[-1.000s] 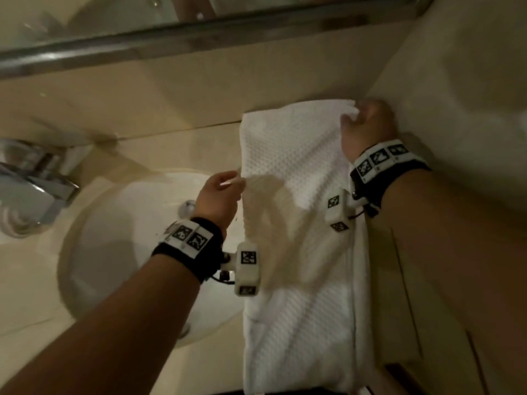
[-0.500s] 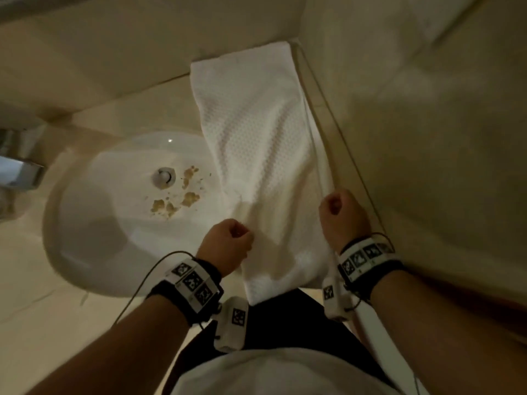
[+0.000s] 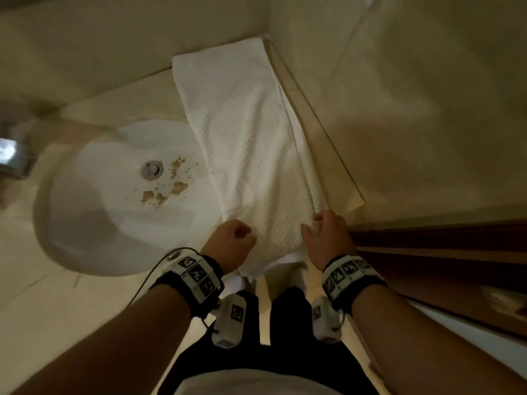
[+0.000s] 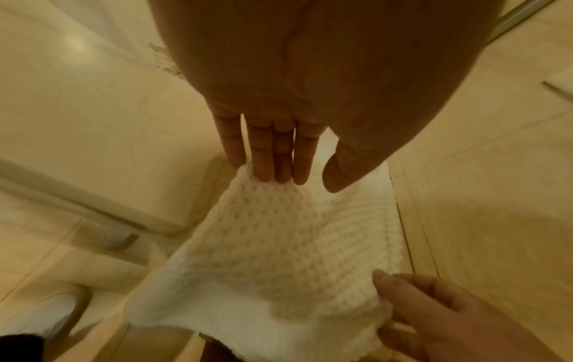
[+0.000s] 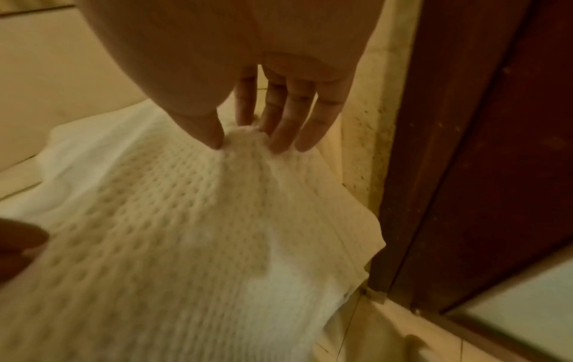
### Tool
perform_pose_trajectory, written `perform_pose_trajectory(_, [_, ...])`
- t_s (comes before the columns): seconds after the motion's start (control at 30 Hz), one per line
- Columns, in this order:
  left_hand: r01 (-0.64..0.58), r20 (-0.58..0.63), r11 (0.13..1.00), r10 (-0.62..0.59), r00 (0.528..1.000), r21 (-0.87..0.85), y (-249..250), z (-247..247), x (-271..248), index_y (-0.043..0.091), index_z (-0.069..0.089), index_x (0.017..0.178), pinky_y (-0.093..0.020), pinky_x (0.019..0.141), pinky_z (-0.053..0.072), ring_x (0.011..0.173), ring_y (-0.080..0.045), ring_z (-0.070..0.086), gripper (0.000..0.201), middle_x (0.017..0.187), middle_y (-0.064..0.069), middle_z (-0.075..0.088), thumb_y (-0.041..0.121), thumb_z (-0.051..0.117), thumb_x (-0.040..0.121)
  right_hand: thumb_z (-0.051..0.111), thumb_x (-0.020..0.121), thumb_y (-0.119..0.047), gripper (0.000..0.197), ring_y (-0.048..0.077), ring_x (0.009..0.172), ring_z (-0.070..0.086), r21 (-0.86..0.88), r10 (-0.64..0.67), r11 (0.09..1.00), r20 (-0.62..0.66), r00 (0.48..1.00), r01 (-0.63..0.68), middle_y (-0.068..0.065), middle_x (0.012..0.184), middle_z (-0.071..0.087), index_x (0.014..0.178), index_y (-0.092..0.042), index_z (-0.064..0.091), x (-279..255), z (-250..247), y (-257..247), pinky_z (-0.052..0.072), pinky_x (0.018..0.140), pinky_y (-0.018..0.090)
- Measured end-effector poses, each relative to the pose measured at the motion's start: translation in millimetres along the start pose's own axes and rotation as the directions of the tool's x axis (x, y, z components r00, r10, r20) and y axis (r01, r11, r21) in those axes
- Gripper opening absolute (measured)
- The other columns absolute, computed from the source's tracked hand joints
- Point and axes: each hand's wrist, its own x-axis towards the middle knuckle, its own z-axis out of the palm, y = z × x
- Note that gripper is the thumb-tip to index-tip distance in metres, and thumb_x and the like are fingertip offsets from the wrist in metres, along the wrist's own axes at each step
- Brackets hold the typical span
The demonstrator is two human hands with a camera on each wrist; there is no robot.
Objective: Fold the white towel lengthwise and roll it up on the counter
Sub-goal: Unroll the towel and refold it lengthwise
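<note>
Towel: the white towel (image 3: 251, 132) lies long and folded on the counter (image 3: 119, 95), next to the sink (image 3: 94, 201); its near end hangs off the edge.
Left hand: the left hand (image 3: 231, 240) pinches the near left corner.
Right hand: the right hand (image 3: 328, 235) pinches the near right corner with thumb and fingers (image 5: 279, 132).

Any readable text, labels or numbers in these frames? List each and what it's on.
None readable.
Wristbands: square black-and-white marker patterns, no letters or digits.
Wrist cameras: one such marker each, no text.
Towel, sink, counter: no print or label visible.
</note>
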Motion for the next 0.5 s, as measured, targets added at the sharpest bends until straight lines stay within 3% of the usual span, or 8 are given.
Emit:
perform_pose_trajectory(0.1, [0.032,-0.059,0.999,-0.032,0.998,-0.003,1.4,7.6,-0.2,0.024,0.063,0.109,-0.027,0.081,0.041,0.094,-0.015,0.057,0.017,0.106,0.004,0.062,0.035,0.061,0.095,0.055,0.095,-0.046,0.02,0.021,0.087,0.052,-0.124,-0.005,0.992,0.068,0.998,0.014,0.003,0.117,0.052,0.106,-0.031,0.048,6.0,-1.8,3.9,0.047,0.076,0.034])
perform_pose_trajectory(0.2, [0.047,-0.118,0.999,-0.046,0.992,0.001,2.8,21.8,-5.3,0.024,0.063,0.109,-0.03,0.083,0.044,0.099,-0.019,0.059,0.022,0.112,0.001,0.061,0.037,0.061,0.092,0.049,0.093,-0.051,0.035,0.026,0.104,0.058,-0.365,-0.033,0.929,0.075,0.997,0.059,0.002,0.12,0.059,0.119,-0.026,0.051,7.8,-7.0,-0.6,0.047,0.078,0.037])
perform_pose_trajectory(0.27, [0.058,-0.148,0.998,-0.058,0.987,0.001,2.6,29.2,-7.5,0.024,0.062,0.11,-0.032,0.087,0.045,0.104,-0.021,0.057,0.025,0.117,-0.001,0.058,0.04,0.062,0.09,0.048,0.093,-0.049,0.044,0.028,0.112,0.057,-0.392,-0.002,0.919,0.065,0.998,0.028,0.005,0.125,0.059,0.125,-0.019,0.05,7.2,-6.2,-4.9,0.047,0.081,0.04])
perform_pose_trajectory(0.33, [0.076,-0.179,0.997,-0.077,0.981,-0.01,5.1,34.8,-9.2,0.024,0.063,0.113,-0.036,0.093,0.048,0.108,-0.023,0.056,0.03,0.12,-0.001,0.056,0.042,0.063,0.089,0.052,0.09,-0.042,0.033,0.028,0.106,0.059,-0.305,-0.032,0.95,0.108,0.994,0.064,0.009,0.118,0.06,0.111,-0.017,0.057,10.4,-5.0,-2.6,0.05,0.082,0.038])
perform_pose_trajectory(0.37, [0.087,-0.19,0.996,-0.088,0.978,-0.011,5.7,35.8,-9.2,0.023,0.064,0.114,-0.037,0.095,0.049,0.109,-0.023,0.056,0.033,0.121,-0.001,0.056,0.043,0.064,0.088,0.054,0.086,-0.04,0.024,0.027,0.095,0.06,-0.206,-0.068,0.974,0.146,0.987,0.097,0.01,0.108,0.061,0.093,-0.018,0.059,12.4,-6.6,-2.0,0.053,0.078,0.036])
perform_pose_trajectory(0.43, [0.105,-0.215,0.994,-0.106,0.971,-0.013,7.2,38.6,-8.4,0.025,0.065,0.114,-0.041,0.098,0.05,0.111,-0.024,0.056,0.036,0.124,-0.002,0.056,0.046,0.066,0.086,0.057,0.079,-0.038,0.026,0.023,0.069,0.054,0.053,-0.141,0.99,0.181,0.973,0.134,0.009,0.083,0.056,0.067,-0.016,0.049,12.4,-15.9,1.7,0.048,0.062,0.032])
perform_pose_trajectory(0.5, [0.126,-0.207,0.992,-0.129,0.97,-0.027,7.5,42.5,-6.6,0.029,0.062,0.118,-0.044,0.104,0.047,0.119,-0.027,0.053,0.04,0.13,-0.003,0.051,0.049,0.07,0.084,0.057,0.087,-0.033,0.03,0.018,0.058,0.041,0.203,-0.19,0.965,0.105,0.976,0.166,0.005,0.069,0.045,0.068,-0.016,0.04,7.3,-26.6,7.7,0.035,0.055,0.03])
